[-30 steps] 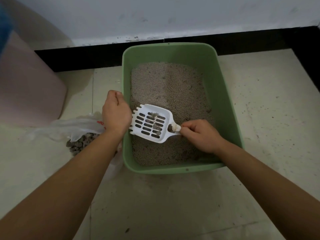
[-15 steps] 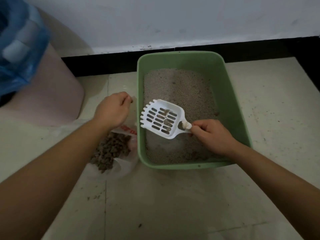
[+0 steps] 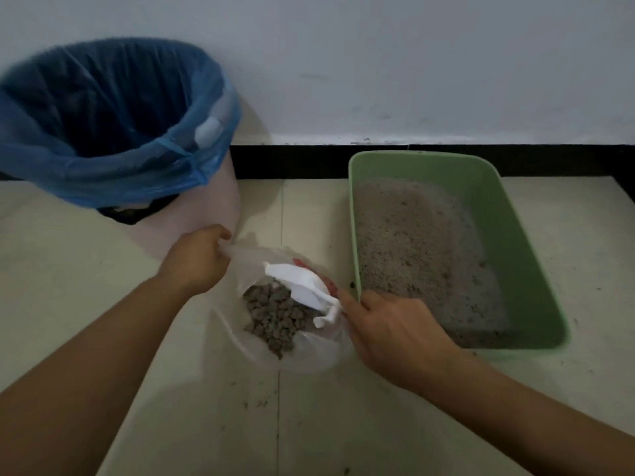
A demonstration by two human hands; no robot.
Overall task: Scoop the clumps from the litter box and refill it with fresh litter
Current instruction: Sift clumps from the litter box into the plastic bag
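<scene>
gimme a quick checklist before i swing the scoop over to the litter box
1. Bag mouth held open by the left hand: ok.
2. Scoop tipped over the bag, above the clumps: ok.
3. Right hand pinching the scoop handle: ok.
4. Scoop fully emptied: cannot tell, its inside faces away.
5. Floor free of spills: not ok, dark specks lie by the litter box corner.
</scene>
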